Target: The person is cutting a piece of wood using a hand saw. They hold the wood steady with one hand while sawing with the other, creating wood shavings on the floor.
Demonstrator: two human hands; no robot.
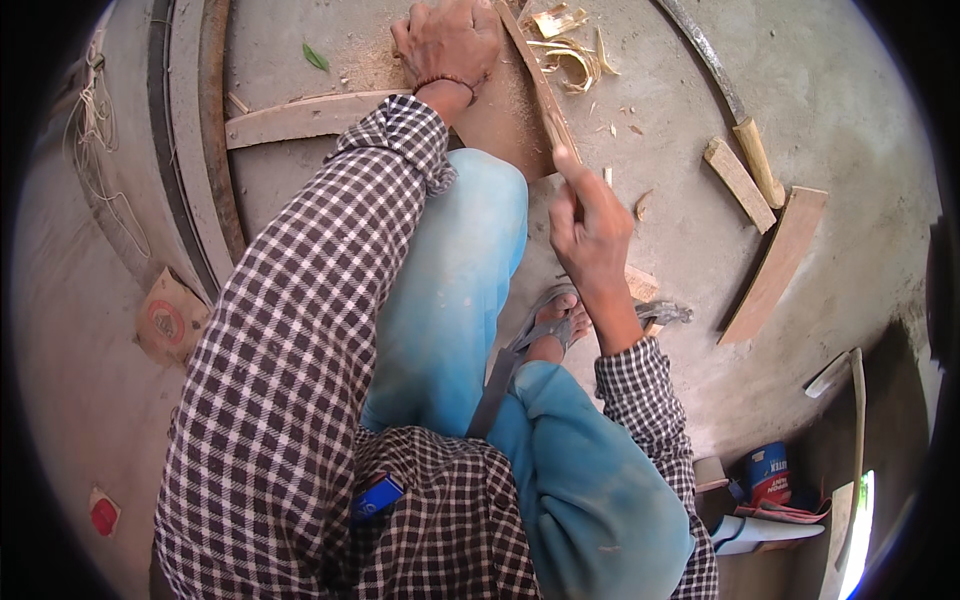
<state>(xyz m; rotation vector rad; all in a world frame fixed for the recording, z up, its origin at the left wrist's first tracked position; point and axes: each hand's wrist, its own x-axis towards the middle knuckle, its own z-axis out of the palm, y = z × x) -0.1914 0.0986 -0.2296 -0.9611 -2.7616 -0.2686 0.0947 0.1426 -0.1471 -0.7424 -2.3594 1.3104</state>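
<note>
My left hand (447,45), with a beaded bracelet at the wrist, is closed at the far end of a brown wooden board (505,115) beyond my knee. Its fingertips are partly hidden. A narrow wooden strip (540,85) runs along the board's right edge. At the strip's near end my right hand (594,228) is curled, its index finger and thumb against the wood; that fingertip is slightly blurred. Sawdust lies around the board, and curled wood shavings (572,62) are just right of the strip. A pale wooden plank (300,120) reaches leftward from beneath my left wrist.
On the floor at right lie a long curved blade with a wooden handle (758,165), a short wood block (738,185) and a flat plank (775,265). A hammer-like tool (665,312) is by my sandalled foot (560,320). Lower right holds a blue-red container (768,472).
</note>
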